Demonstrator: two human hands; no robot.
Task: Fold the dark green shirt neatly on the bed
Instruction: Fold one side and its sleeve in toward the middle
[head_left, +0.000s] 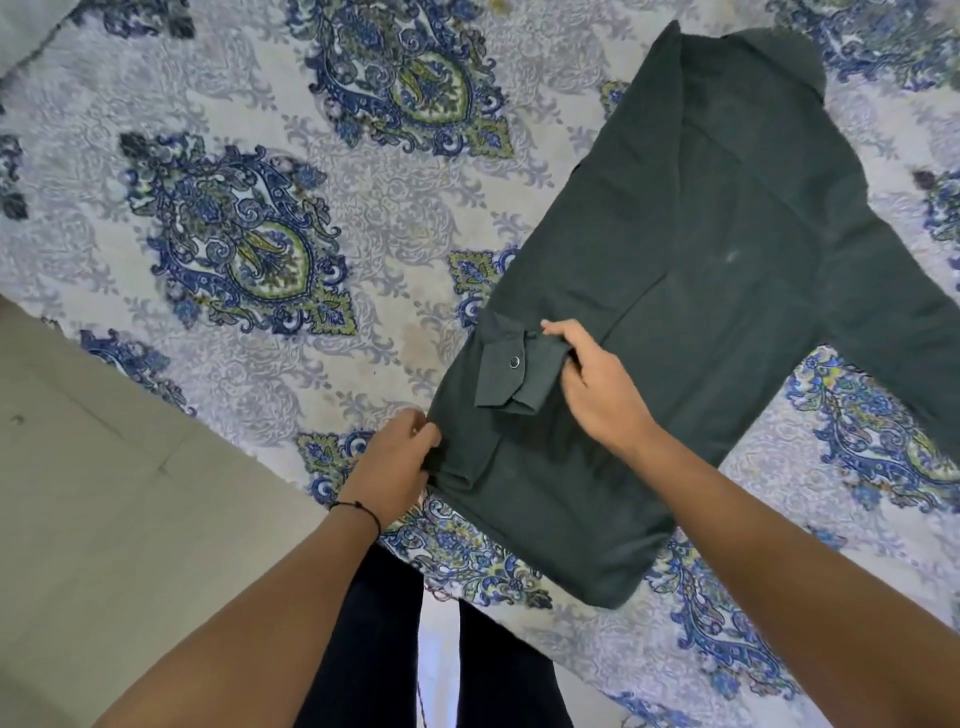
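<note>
1. Dark trousers (374, 649) at the bottom edge; the person stands against the near side of the bed (363, 364).
2. Both bare forearms reach up and in from the bottom corners. There is a thin black thread band (358, 506) on the left wrist.
3. Left hand (395, 462): fingers curled, pinching the near-left side edge of the dark green shirt (701, 260) where the cloth is doubled over.
4. Right hand (597, 384): fingers curled round the folded-in sleeve just behind its cuff (511, 369), thumb lying along the top. The hand rests on the shirt body.
5. The cuff lies flat across the shirt's lower left part, between the two hands, with a small snap button (514, 361) facing up.
6. The shirt lies flat on the bed, right of centre and set diagonally: hem end near the person, collar (779, 57) at the far end. The left side is folded in with a straight edge.
7. The other sleeve (893, 353) is not folded; it is spread out to the right and runs off the frame edge.
8. The bedsheet (234, 234) is pale with grey scrollwork and blue-green paisley medallions, and it covers the bed under and around the shirt.
9. Beige tiled floor (78, 493) shows at the left, beside the bed edge.
</note>
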